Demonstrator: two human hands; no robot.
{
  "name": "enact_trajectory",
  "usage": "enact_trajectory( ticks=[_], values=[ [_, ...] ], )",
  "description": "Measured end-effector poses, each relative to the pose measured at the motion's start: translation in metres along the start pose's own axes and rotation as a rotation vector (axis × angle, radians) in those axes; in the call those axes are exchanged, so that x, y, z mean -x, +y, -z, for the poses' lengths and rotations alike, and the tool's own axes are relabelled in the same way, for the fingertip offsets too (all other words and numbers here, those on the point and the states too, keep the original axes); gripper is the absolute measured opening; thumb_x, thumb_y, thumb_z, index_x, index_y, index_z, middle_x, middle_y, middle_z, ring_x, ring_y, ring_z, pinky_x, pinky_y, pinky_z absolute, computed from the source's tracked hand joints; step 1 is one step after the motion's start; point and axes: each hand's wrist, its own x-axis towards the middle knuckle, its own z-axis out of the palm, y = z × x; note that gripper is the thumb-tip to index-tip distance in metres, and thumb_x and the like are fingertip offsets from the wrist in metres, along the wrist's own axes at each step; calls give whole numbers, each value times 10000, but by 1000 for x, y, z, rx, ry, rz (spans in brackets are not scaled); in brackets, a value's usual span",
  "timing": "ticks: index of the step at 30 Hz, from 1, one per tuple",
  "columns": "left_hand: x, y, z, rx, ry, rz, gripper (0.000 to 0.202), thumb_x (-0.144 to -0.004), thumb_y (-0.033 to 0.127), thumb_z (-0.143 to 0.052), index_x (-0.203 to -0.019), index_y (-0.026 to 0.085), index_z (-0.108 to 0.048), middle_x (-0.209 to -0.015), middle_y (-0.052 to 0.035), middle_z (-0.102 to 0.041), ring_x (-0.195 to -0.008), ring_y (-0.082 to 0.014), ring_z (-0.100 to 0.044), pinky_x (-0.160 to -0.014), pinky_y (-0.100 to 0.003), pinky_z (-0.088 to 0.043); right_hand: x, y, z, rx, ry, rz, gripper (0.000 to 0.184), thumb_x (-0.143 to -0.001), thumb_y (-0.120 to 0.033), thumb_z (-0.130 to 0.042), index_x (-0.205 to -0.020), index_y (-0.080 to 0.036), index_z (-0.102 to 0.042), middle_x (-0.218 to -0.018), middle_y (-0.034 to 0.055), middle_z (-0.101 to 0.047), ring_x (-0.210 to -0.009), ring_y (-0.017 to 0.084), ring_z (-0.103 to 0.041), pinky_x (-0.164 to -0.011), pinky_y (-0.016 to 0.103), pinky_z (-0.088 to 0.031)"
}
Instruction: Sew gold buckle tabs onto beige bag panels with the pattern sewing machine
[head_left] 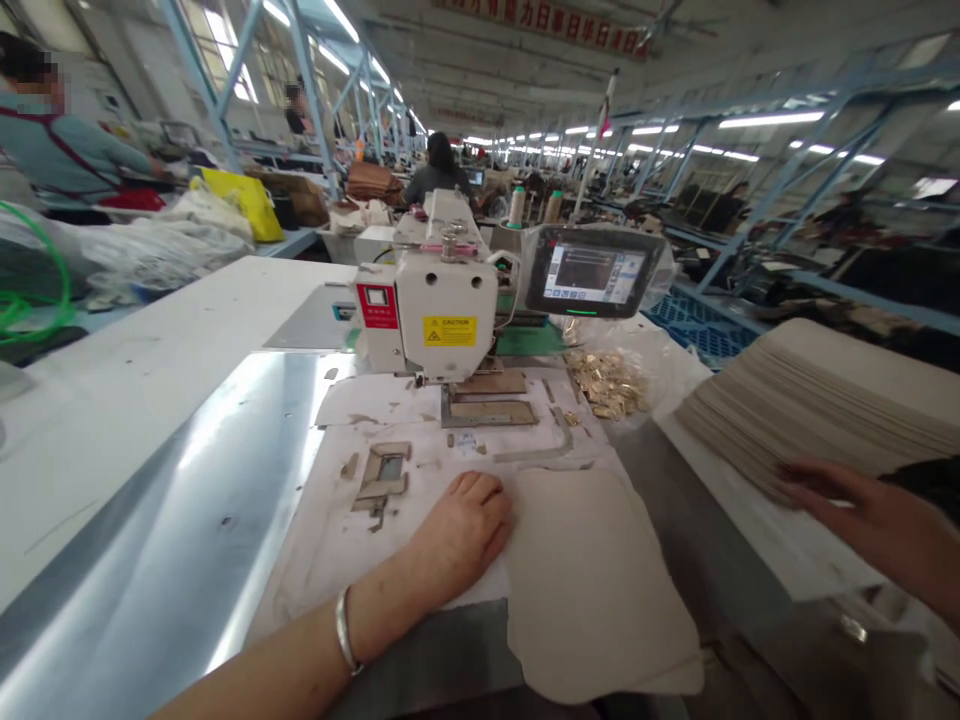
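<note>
My left hand (457, 535) rests on the white work surface with its fingers curled under, at the left edge of a beige fabric piece (592, 580) that lies flat before me. What the curled fingers hold, if anything, is hidden. A silver bangle sits on that wrist. My right hand (855, 510) reaches to the right with fingers stretched out, touching the near edge of a tall stack of beige pieces (825, 410). Behind both stands a white sewing machine (435, 315) with a template plate (487, 410) under its head.
A touchscreen panel (592, 272) wrapped in plastic sits right of the machine. A bag of gold metal fittings (607, 385) lies beneath it. A shiny steel sheet (187, 520) covers the table on the left. Other workers sit at benches farther back.
</note>
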Motion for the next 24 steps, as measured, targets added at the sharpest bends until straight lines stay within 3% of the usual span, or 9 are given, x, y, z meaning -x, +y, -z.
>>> enact_trajectory(
  ticks=[2, 5, 7, 9, 13, 20, 24],
  values=[
    [2, 3, 1, 5, 11, -10, 113, -941, 187, -544, -980, 156, -645, -1063, -104, -615, -1060, -258, -555, -969, -437, -510, -8, -52, -56, 78, -67, 207, 244, -789, -354, -673, -1033, -348, -665, -1100, 96, -717, -1013, 336, -662, -920, 497, -535],
    [11, 8, 6, 20, 36, -6, 113, -932, 167, -545, -990, 166, -642, -1077, -95, -617, -1062, -250, -557, -972, -424, -509, -29, -118, -133, 189, -209, 471, 418, -893, -231, -511, -1300, -230, -606, -1311, 93, -640, -1118, 276, -630, -994, 424, -501],
    [22, 10, 12, 37, 54, 10, 133, -942, 174, -531, -1013, 178, -644, -1083, -90, -622, -1052, -240, -564, -970, -415, -511, -44, -146, -167, 333, -222, 610, 461, -913, -144, -469, -1360, -174, -580, -1375, 121, -587, -1221, 255, -574, -1073, 379, -430],
    [36, 12, 17, 47, 79, 43, 158, -957, 186, -511, -1038, 191, -645, -1081, -86, -629, -1035, -231, -575, -958, -406, -519, -57, -161, -187, 531, -264, 626, 414, -923, -108, -470, -1301, -153, -630, -1293, 144, -625, -1200, 248, -589, -1057, 342, -424],
    [61, 8, 23, 23, 152, 119, 188, -964, 195, -488, -1066, 202, -646, -1067, -88, -648, -1013, -229, -606, -931, -398, -542, -71, -172, -203, 714, -268, 543, 282, -914, -67, -473, -1044, -89, -722, -1109, 192, -672, -1052, 278, -661, -939, 343, -481],
    [69, -2, 21, 20, 200, 122, 210, -967, 194, -478, -1079, 203, -656, -1069, -93, -669, -1010, -228, -646, -911, -375, -571, -77, -167, -213, 695, -135, 419, 295, -895, -39, -469, -1035, -55, -727, -1040, 250, -682, -1002, 322, -682, -859, 386, -518],
    [67, -2, 20, 23, 200, 89, 211, -972, 196, -487, -1096, 193, -657, -1090, -97, -668, -1037, -227, -644, -924, -373, -569, -83, -158, -206, 601, -58, 378, 258, -837, -43, -531, -968, -93, -748, -1003, 198, -719, -987, 298, -690, -865, 363, -512]
  ],
)
